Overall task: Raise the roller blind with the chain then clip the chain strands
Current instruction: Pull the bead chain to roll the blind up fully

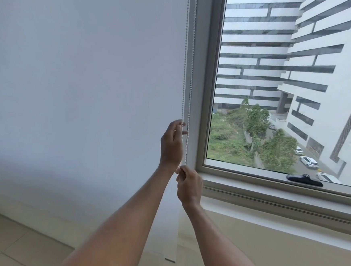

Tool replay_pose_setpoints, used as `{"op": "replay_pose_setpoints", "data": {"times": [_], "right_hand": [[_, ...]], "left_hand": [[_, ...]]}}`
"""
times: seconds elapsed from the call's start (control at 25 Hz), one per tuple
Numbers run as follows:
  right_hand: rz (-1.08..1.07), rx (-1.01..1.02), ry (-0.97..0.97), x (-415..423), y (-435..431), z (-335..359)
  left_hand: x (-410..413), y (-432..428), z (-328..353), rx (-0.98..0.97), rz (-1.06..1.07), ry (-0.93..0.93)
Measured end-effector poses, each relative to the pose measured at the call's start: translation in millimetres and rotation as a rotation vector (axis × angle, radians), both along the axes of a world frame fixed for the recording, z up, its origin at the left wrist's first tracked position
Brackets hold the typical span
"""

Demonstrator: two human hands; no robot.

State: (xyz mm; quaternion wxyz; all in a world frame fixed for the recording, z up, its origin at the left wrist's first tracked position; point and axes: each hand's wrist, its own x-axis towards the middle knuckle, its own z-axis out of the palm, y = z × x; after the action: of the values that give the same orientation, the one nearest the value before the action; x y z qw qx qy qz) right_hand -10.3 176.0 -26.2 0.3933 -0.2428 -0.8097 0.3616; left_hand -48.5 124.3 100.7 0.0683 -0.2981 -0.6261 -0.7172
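Note:
A white roller blind (86, 79) hangs lowered over the left of the view, its bottom bar (170, 259) below sill height. Along its right edge runs a white bead chain in two strands, the left strand (185, 60) and the right strand (190, 81). My left hand (172, 146) is closed around the left strand at about mid height. My right hand (188, 187) sits just below it and pinches the right strand between thumb and fingers. No clip is visible.
To the right is an uncovered window pane (279, 88) in a grey frame, with a black handle (304, 179) on its lower rail. A sill (280, 206) runs under it above a beige wall. Tiled floor (4, 243) shows at lower left.

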Motion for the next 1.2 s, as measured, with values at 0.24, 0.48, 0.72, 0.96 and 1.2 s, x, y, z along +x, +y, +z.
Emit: {"op": "replay_pose_setpoints", "data": {"times": [0.24,0.48,0.72,0.96,1.2], "right_hand": [[-0.073,0.066,-0.118,16.5,-1.0,-25.4],[0.009,0.069,-0.083,30.2,5.3,-53.3],[-0.078,-0.144,0.189,29.4,20.1,23.4],[0.228,-0.093,0.474,7.5,10.6,184.6],[0.366,-0.183,0.618,-11.9,-12.3,259.0]], "left_hand": [[-9.5,18.3,78.8,0.212,-0.174,0.036],[-9.0,26.1,53.0,0.167,-0.079,0.046],[-11.9,17.6,25.7,0.09,0.019,0.113],[-6.8,11.9,-2.1,0.026,-0.007,0.08],[3.8,2.0,-9.5,-0.015,0.003,0.1]]}}
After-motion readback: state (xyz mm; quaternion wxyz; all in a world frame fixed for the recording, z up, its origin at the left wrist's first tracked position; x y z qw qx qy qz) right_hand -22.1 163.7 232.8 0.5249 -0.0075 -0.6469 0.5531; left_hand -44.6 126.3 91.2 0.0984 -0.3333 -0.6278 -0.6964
